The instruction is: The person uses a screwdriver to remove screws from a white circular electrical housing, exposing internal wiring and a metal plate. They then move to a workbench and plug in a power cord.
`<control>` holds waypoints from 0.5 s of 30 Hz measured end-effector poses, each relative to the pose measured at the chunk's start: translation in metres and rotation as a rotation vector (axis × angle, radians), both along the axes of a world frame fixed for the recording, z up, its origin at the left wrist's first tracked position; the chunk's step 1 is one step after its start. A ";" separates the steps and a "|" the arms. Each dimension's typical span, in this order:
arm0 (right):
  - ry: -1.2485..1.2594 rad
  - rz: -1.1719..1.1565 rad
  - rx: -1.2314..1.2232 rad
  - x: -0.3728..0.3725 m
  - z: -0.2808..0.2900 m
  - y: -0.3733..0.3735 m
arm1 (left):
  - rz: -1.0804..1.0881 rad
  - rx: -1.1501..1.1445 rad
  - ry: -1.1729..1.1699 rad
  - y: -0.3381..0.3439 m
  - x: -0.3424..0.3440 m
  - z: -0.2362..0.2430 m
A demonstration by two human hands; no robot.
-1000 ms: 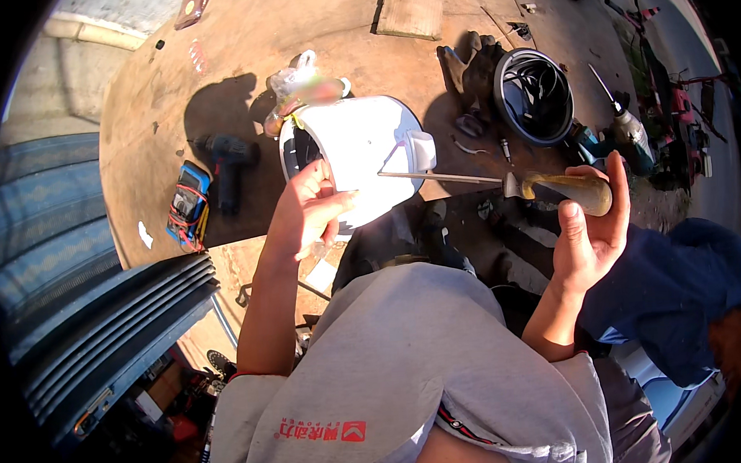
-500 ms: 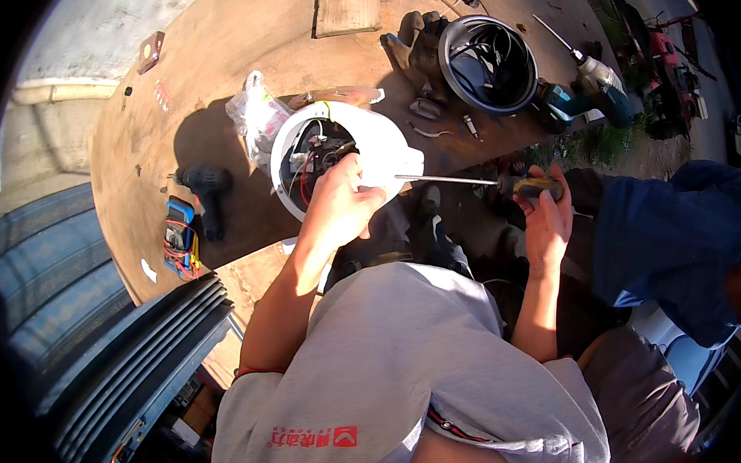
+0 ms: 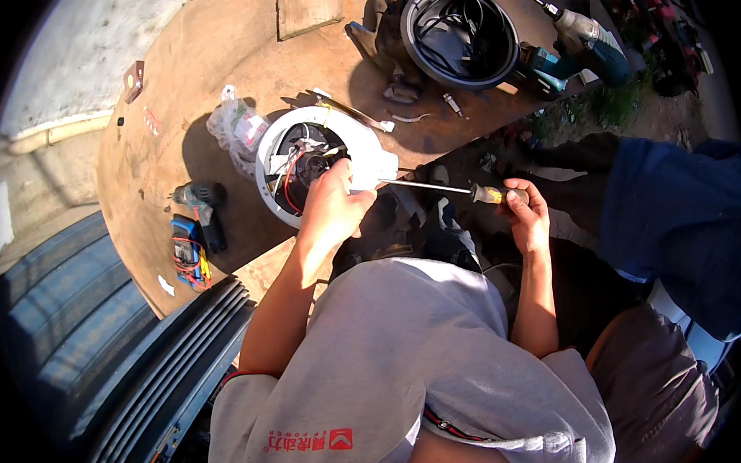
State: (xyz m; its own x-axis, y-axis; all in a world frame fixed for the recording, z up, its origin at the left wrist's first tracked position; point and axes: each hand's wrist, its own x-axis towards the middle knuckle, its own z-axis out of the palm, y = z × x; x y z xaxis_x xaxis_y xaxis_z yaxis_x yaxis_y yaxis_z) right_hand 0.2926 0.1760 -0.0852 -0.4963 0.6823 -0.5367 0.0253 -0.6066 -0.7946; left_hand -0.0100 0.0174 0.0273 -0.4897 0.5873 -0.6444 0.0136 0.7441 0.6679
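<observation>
My left hand point(image 3: 331, 204) grips the near right rim of a round white housing point(image 3: 362, 148), tilted to expose red and white wires and dark parts inside. In my right hand point(image 3: 525, 215) is a screwdriver point(image 3: 439, 186) with a long steel shaft and translucent yellowish handle, held level; its tip meets the housing's right side, near the protruding white block. A crumpled clear plastic bag point(image 3: 236, 138) lies left of the housing.
The wooden table point(image 3: 162, 83) carries a drill point(image 3: 206, 211), blue multimeter point(image 3: 185, 249), black bowl of cables point(image 3: 460, 30), gloves point(image 3: 373, 38) and teal drill point(image 3: 591, 48). A person in blue point(image 3: 672, 224) is on the right, a ribbed metal piece point(image 3: 176, 359) lower left.
The white housing has tipped, revealing its wired interior, and moved left in view. My right hand has come lower and left, keeping the screwdriver against it. The table scene has shifted in view.
</observation>
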 end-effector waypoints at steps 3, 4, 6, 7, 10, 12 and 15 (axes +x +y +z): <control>-0.108 0.140 -0.084 0.005 -0.003 0.011 | -0.004 0.020 -0.013 0.003 0.000 0.005; -0.069 0.086 -0.096 -0.001 0.006 0.010 | 0.005 0.027 -0.023 0.002 0.000 0.004; 0.012 -0.024 -0.115 -0.019 0.028 0.007 | 0.020 0.045 -0.039 0.001 0.000 0.000; 0.025 -0.010 -0.083 -0.012 0.015 0.007 | 0.018 0.054 -0.051 0.000 0.000 -0.001; -0.023 0.081 -0.109 -0.004 0.011 0.015 | 0.026 0.061 -0.069 -0.001 -0.001 -0.004; -0.058 0.077 -0.103 -0.010 0.019 0.015 | 0.021 0.043 -0.063 -0.002 -0.001 -0.005; -0.006 -0.030 -0.044 -0.013 0.023 0.019 | 0.000 -0.013 -0.045 -0.001 -0.002 -0.004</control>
